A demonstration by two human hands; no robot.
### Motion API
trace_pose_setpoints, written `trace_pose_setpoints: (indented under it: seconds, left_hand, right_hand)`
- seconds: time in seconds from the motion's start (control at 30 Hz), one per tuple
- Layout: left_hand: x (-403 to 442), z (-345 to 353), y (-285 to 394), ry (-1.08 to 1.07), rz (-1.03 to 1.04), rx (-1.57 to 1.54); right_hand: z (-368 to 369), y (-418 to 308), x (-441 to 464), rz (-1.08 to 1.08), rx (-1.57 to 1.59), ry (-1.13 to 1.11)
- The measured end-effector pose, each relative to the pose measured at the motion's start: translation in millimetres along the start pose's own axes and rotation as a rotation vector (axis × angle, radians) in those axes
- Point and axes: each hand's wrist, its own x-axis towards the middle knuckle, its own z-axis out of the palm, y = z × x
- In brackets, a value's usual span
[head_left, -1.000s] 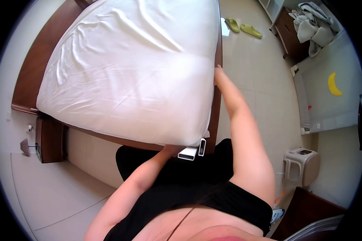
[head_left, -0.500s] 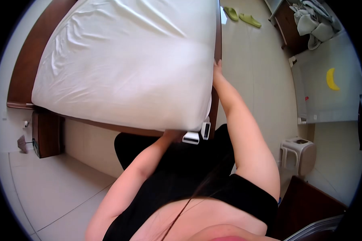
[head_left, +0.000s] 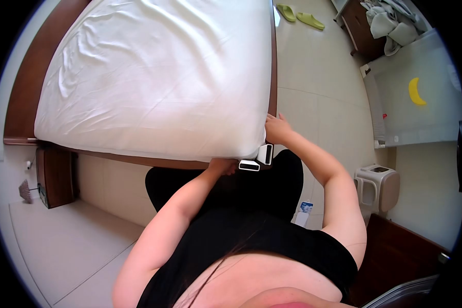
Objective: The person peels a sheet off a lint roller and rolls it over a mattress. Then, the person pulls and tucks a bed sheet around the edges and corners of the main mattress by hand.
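A mattress in a white fitted sheet point(head_left: 164, 92) lies on a brown wooden bed frame point(head_left: 273, 56), with wrinkles toward its upper left. At the near edge, my left hand point(head_left: 224, 166) has its fingers curled by the sheet's lower side; whatever they grip is too hidden to name. My right hand point(head_left: 278, 128) rests against the right side of the mattress near the corner, its fingers apart. Between my hands, two white hollow rectangular pieces point(head_left: 249, 165) point(head_left: 265, 154) stick out at the corner of the bed.
Green slippers point(head_left: 310, 21) lie on the floor at the top. To the right are a beige step stool point(head_left: 379, 187), a translucent panel with a yellow banana shape point(head_left: 417, 92) and a pile of grey cloth point(head_left: 392, 25). A brown nightstand point(head_left: 56, 177) stands at left.
My right hand has come back along the mattress's right side toward the near corner. My left hand stays at the near edge. The view has shifted slightly.
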Motion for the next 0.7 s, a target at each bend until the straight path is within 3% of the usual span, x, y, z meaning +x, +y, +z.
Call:
trace_pose_setpoints:
  seconds: [0.17, 0.23, 0.27, 0.37, 0.4, 0.5, 0.53, 0.63, 0.7]
  left_hand:
    - [-7.9, -0.1, 10.8, 0.017, 0.026, 0.125]
    - [-28.5, -1.8, 31.5, 0.033, 0.031, 0.180]
    - [4.0, 3.6, -14.4, 0.025, 0.088, 0.043]
    - [25.1, 5.7, -30.7, -0.008, 0.014, 0.183]
    - [15.5, 6.1, -24.1, 0.000, 0.004, 0.205]
    - [-3.6, 2.4, -6.6, 0.033, -0.014, 0.217]
    - [-6.5, 2.7, -4.9, 0.042, 0.008, 0.215]
    - [-5.4, 6.9, -8.0, 0.073, 0.024, 0.191]
    - [1.9, 10.4, -13.5, 0.087, 0.031, 0.215]
  right_hand:
    - [1.5, 0.3, 41.7, -0.071, -0.293, -0.235]
    - [16.8, 10.8, 50.8, -0.070, -0.266, -0.113]
    - [25.2, 13.6, 50.1, -0.069, -0.256, -0.053]
    - [48.4, 1.3, 32.4, 0.099, -0.222, 0.005]
    - [57.2, -1.7, 20.5, 0.109, -0.228, 0.150]
    - [51.9, -5.3, -9.9, 0.096, 0.205, 0.160]
    - [28.3, -17.7, -25.0, 0.114, 0.122, -0.013]
    - [23.1, -19.4, -50.8, -0.077, -0.003, -0.066]
    - [23.2, -20.5, -53.1, -0.089, -0.057, -0.087]
